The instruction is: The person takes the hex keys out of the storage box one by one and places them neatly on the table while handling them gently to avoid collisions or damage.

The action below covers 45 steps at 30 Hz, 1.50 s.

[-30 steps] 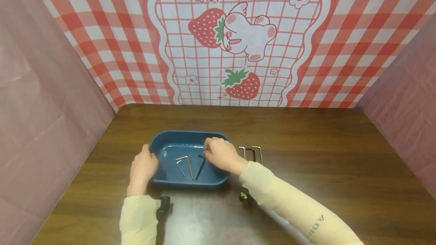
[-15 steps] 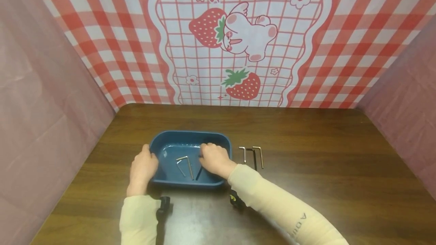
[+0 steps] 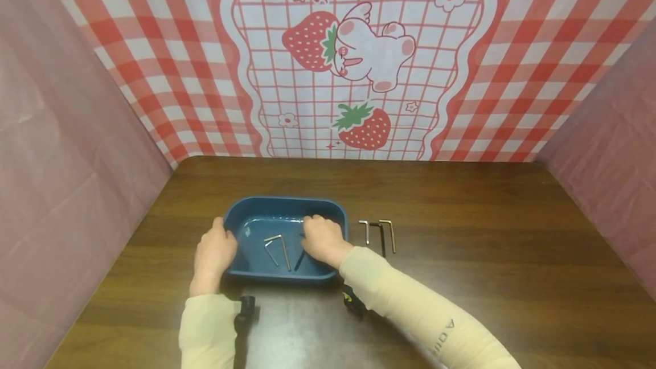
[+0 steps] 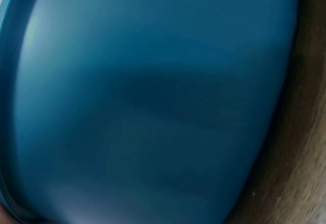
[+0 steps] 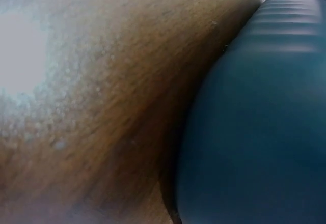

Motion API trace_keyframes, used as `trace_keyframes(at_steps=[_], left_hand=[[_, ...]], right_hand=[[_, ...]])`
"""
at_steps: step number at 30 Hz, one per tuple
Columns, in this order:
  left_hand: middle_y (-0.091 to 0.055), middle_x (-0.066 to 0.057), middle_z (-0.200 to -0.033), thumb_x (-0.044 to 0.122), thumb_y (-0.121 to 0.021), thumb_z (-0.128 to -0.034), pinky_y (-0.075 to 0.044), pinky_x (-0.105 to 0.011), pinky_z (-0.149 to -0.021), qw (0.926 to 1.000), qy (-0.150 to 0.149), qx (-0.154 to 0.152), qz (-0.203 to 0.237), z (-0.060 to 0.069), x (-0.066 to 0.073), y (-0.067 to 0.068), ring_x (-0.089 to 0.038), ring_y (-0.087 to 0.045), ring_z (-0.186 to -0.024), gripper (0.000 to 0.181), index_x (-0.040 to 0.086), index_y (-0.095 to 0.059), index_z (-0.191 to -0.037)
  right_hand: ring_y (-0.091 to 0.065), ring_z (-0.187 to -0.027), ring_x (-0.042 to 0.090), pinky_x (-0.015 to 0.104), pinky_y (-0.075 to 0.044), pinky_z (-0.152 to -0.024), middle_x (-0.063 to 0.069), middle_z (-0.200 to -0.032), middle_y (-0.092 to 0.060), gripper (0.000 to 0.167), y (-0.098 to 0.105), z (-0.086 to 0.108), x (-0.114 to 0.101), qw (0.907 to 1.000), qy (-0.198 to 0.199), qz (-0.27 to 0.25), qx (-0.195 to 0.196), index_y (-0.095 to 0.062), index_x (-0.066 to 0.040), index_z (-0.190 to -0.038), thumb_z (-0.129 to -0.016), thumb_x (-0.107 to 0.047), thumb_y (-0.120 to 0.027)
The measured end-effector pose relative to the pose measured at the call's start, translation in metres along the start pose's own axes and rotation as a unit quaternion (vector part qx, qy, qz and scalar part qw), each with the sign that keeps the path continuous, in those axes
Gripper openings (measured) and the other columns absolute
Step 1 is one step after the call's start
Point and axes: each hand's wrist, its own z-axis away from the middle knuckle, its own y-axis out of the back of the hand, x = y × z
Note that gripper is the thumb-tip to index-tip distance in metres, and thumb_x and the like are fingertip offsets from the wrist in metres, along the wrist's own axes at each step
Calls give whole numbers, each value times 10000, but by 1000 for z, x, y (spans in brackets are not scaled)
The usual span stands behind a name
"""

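A blue tray (image 3: 287,277) lies on the table, its left end gripped by my left hand (image 3: 214,249), thumb inside and fingers round the rim. Inside the tray, my right hand (image 3: 325,239) has its curled fingers at the upper end of a black hex key (image 3: 300,259), pinching it; the bend is mostly hidden by the fingers. A bronze-coloured hex key (image 3: 285,252) and a smaller silver one (image 3: 270,254) lie to the left of it. Blue tray wall (image 4: 153,107) fills most of the left wrist view, and the tray's outer side (image 5: 254,132) shows in the right wrist view.
Right of the tray, a silver hex key (image 3: 367,233), a black one (image 3: 382,241) and a brass-coloured one (image 3: 393,238) lie side by side on the brown wooden table (image 3: 461,215). Behind the table hangs a red-and-white strawberry cloth (image 3: 205,73).
Over the last second my right hand has moved left and slightly down within the tray, onto the black hex key's upper end. My left hand has stayed on the rim.
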Motion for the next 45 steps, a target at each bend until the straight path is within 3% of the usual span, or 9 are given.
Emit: trace_keyframes(at_steps=[19, 31, 40, 45], left_hand=[[-466, -371, -1205, 136, -297, -911, -400, -581, -827, 10000, -38, 82, -18, -1, -1, 0, -538, -488, -1033, 440, -76, -321, -1296], [-470, -369, -1201, 136, -297, -909, -404, -584, -815, 9999, -40, 101, -11, -2, 1, 0, -540, -491, -1027, 434, -74, -330, -1288], [-461, -369, -1211, 137, -294, -914, -403, -585, -823, 10000, 2, 22, -11, -1, 1, 0, -538, -487, -1036, 438, -78, -318, -1295], [-462, -369, -1210, 138, -299, -915, -401, -586, -823, 10000, -7, 23, -23, -1, 0, 0, -540, -485, -1036, 438, -74, -317, -1298]], right_hand=[[-539, -644, 160, 303, -442, -530, 40, -749, -581, 85, -1, -2, 1, 9994, 17, -218, -252, -614, -79, -832, -760, -121, -632], [-530, -620, 142, 290, -436, -523, 28, -735, -604, 67, 0, -1, 2, 9992, 162, -302, -218, -616, -90, -812, -751, -111, -631], [-594, -706, 192, 328, -472, -575, 48, -808, -638, 133, 1, 1, 1, 9990, 195, -363, -144, -642, -108, -869, -737, -111, -634], [-576, -683, 168, 308, -462, -564, 14, -765, -607, 73, 1, 1, 1, 9987, 182, -446, -174, -659, -129, -805, -736, -117, -636]])
